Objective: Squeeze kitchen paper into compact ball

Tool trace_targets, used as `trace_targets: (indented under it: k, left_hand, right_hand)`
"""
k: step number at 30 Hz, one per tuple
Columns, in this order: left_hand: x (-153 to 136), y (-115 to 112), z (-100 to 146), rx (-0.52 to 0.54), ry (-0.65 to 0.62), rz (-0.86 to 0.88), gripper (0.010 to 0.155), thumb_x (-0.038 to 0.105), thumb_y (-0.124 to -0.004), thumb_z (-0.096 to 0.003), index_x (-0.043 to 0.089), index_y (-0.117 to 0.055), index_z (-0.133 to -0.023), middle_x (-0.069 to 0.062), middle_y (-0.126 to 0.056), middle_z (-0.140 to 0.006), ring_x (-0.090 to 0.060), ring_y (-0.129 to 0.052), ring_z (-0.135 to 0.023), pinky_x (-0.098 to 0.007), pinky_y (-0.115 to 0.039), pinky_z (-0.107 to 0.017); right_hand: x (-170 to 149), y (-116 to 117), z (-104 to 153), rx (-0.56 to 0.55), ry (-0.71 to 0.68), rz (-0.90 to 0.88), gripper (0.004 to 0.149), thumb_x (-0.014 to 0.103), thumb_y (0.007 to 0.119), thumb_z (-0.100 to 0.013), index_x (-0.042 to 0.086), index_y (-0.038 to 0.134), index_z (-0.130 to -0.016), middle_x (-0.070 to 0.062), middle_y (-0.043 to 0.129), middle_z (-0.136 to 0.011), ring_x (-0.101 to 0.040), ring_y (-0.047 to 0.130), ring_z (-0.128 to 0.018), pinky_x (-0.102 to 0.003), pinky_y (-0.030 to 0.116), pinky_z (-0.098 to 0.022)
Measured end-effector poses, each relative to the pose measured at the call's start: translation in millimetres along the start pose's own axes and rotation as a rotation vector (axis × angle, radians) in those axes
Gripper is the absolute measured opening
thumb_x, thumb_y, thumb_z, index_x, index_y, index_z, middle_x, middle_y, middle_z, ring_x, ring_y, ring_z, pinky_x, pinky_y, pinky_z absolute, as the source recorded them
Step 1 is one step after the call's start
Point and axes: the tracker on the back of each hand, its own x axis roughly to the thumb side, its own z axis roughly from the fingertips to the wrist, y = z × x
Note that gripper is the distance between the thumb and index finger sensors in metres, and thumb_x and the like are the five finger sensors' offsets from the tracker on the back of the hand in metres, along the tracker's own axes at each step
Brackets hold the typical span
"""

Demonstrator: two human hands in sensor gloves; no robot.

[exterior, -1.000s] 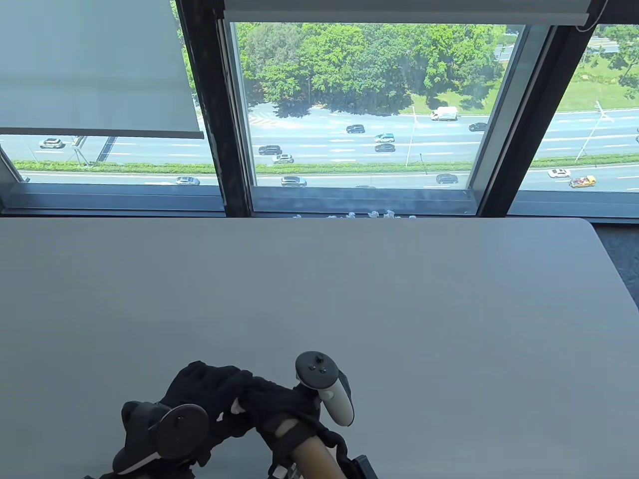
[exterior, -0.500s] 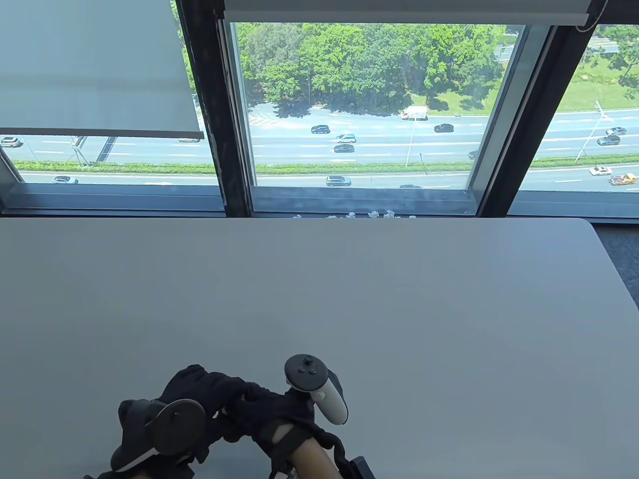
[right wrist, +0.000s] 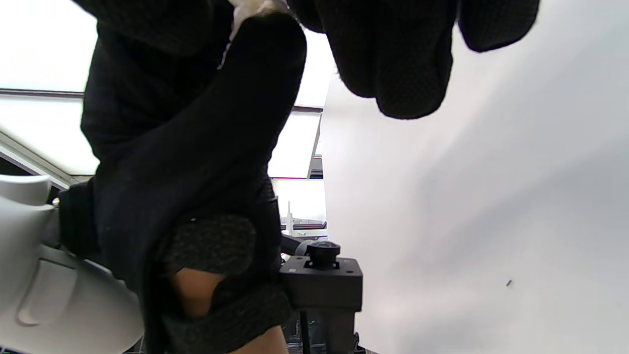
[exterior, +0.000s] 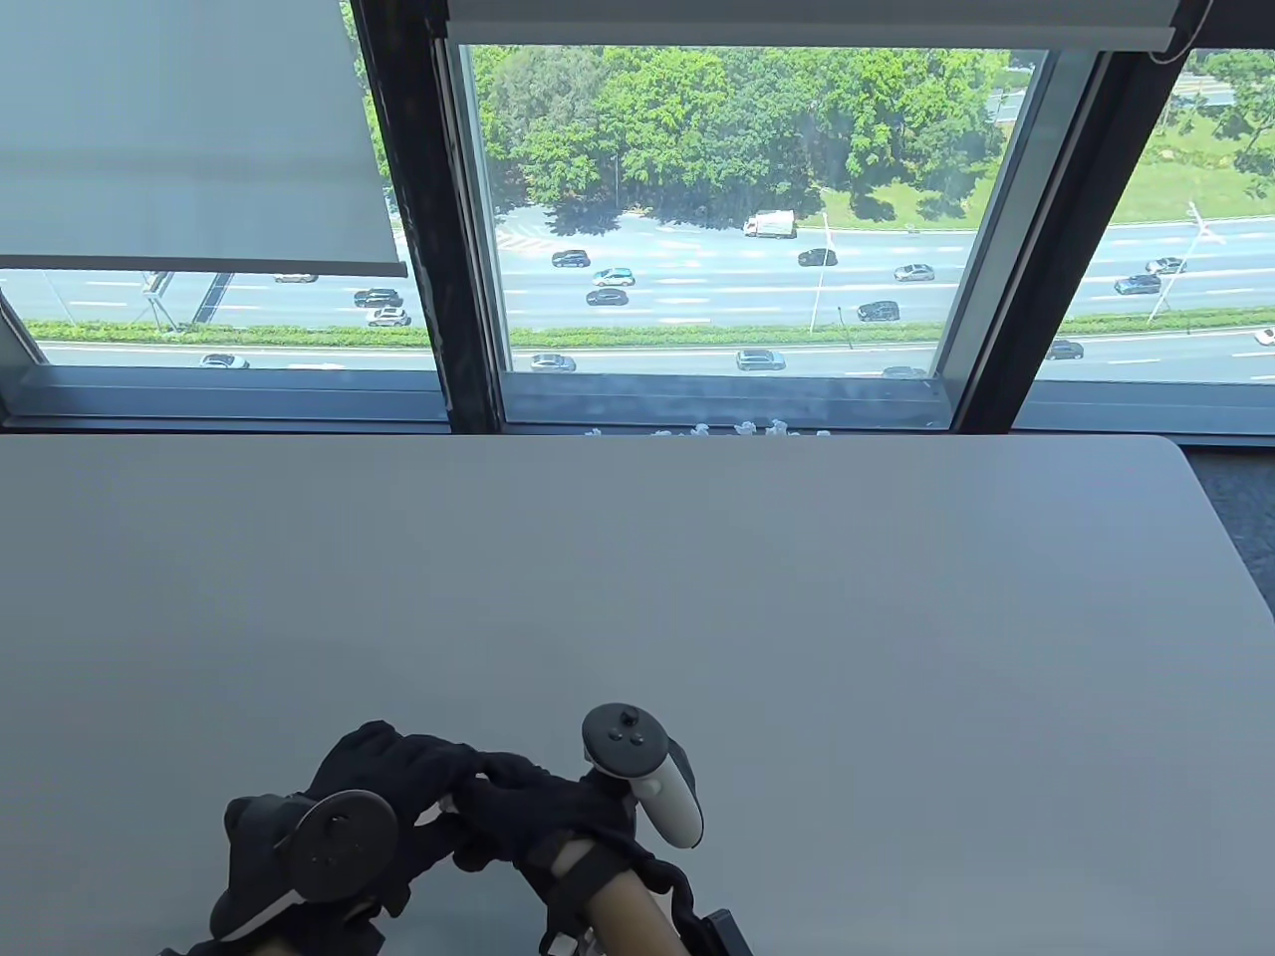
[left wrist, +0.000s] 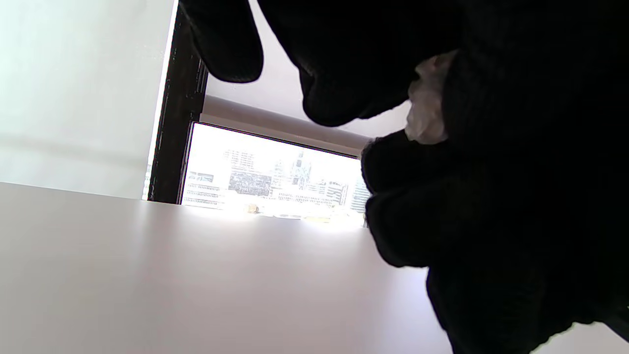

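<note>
Near the front edge of a grey table (exterior: pixel 697 558), my left hand (exterior: pixel 388 787) and right hand (exterior: pixel 543 817) curl together, squeezing white kitchen paper (left wrist: pixel 426 105) between them.

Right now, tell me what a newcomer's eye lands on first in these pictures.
First the two black-gloved hands, left hand and right hand, clasped together at the near edge of the grey table, with a sliver of white paper squeezed between them. Then the big window behind the table, showing trees and a busy road below.
</note>
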Motion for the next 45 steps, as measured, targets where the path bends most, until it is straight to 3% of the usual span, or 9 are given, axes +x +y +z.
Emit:
trace_targets:
  k: [6, 9, 16, 21, 28, 30, 34, 39, 45]
  left_hand:
    - [5.0, -8.8, -0.4, -0.052, -0.04, -0.019, 0.067, 0.067, -0.098, -0.0382, 0.053, -0.067, -0.096, 0.028, -0.082, -0.095, 0.01, -0.09, -0.083, -0.043, -0.067, -0.091]
    - [7.6, -11.4, -1.5, -0.104, -0.067, 0.005, 0.095, 0.07, -0.097, -0.0356, 0.057, -0.04, -0.111, 0.029, -0.054, -0.119, 0.004, -0.07, -0.109, -0.049, -0.058, -0.094]
    - [5.1, -1.9, 0.3, -0.024, -0.039, 0.016, 0.068, 0.067, -0.097, -0.0388, 0.053, -0.065, -0.097, 0.03, -0.077, -0.102, 0.009, -0.086, -0.089, -0.044, -0.065, -0.092]
    - [-1.8, -0.3, -0.8, -0.01, 0.002, 0.033, 0.06, 0.064, -0.1, -0.0387, 0.051, -0.073, -0.091, 0.027, -0.087, -0.091, 0.01, -0.094, -0.076, -0.042, -0.069, -0.09]
    - [9.0, -9.7, -2.6, -0.076, -0.044, -0.031, 0.069, 0.065, -0.097, -0.0393, 0.053, -0.063, -0.099, 0.028, -0.082, -0.094, 0.009, -0.089, -0.083, -0.044, -0.066, -0.091]
    - [8.3, -9.7, -3.2, -0.081, -0.035, -0.004, 0.087, 0.069, -0.094, -0.0394, 0.06, -0.042, -0.109, 0.029, -0.058, -0.116, 0.004, -0.072, -0.107, -0.048, -0.057, -0.094]
    - [3.2, -8.5, -2.4, -0.063, -0.021, 0.005, 0.086, 0.077, -0.08, -0.0436, 0.059, -0.031, -0.112, 0.027, -0.046, -0.123, 0.0, -0.063, -0.114, -0.049, -0.051, -0.095]
    - [-6.8, -16.8, -7.2, -0.148, 0.01, 0.084, 0.081, 0.078, -0.073, -0.0464, 0.058, -0.033, -0.113, 0.023, -0.044, -0.125, -0.003, -0.061, -0.115, -0.052, -0.047, -0.095]
    - [-7.5, -21.8, -8.0, -0.192, -0.003, 0.115, 0.079, 0.078, -0.07, -0.0471, 0.057, -0.033, -0.114, 0.021, -0.042, -0.126, -0.006, -0.058, -0.117, -0.054, -0.045, -0.094]
  right_hand:
    - [-1.1, 4.5, -1.5, 0.015, 0.0, 0.0, 0.056, 0.049, 0.055, -0.062, 0.013, 0.047, -0.105, -0.011, 0.07, -0.096, -0.029, 0.088, -0.081, -0.059, 0.059, -0.07]
    - [1.4, 1.2, -0.9, 0.035, -0.029, -0.039, 0.048, 0.043, 0.054, -0.062, 0.018, 0.055, -0.103, -0.01, 0.073, -0.094, -0.03, 0.089, -0.08, -0.06, 0.058, -0.071]
    - [2.5, 0.5, 0.0, 0.053, -0.051, -0.064, 0.051, 0.043, 0.054, -0.061, 0.014, 0.056, -0.103, -0.013, 0.074, -0.094, -0.032, 0.089, -0.081, -0.06, 0.057, -0.071]
    - [8.3, -4.7, 6.1, -0.059, -0.027, 0.113, 0.077, 0.066, 0.06, -0.059, 0.01, 0.042, -0.108, -0.016, 0.065, -0.099, -0.035, 0.083, -0.087, -0.061, 0.057, -0.07]
    - [8.5, 4.8, 1.3, -0.057, -0.013, 0.169, 0.059, 0.054, 0.058, -0.062, 0.012, 0.049, -0.102, -0.009, 0.073, -0.092, -0.026, 0.092, -0.078, -0.057, 0.061, -0.07]
    - [13.9, -8.7, 4.8, -0.268, 0.012, 0.33, 0.054, 0.051, 0.06, -0.062, 0.017, 0.054, -0.102, -0.007, 0.076, -0.092, -0.024, 0.094, -0.078, -0.056, 0.063, -0.071]
    - [17.8, -34.9, 13.4, -0.667, 0.169, 0.888, 0.054, 0.059, 0.07, -0.058, 0.034, 0.06, -0.105, 0.005, 0.075, -0.099, -0.016, 0.088, -0.091, -0.054, 0.059, -0.077]
    - [-15.4, -37.1, -3.4, -0.56, 0.398, 1.113, 0.055, 0.066, 0.068, -0.056, 0.047, 0.053, -0.106, 0.004, 0.045, -0.116, -0.027, 0.049, -0.113, -0.06, 0.043, -0.079]
    - [-39.0, -20.2, -19.6, -0.409, 0.541, 1.327, 0.055, 0.067, 0.061, -0.054, 0.053, 0.046, -0.105, 0.006, 0.036, -0.117, -0.027, 0.042, -0.115, -0.059, 0.041, -0.08]
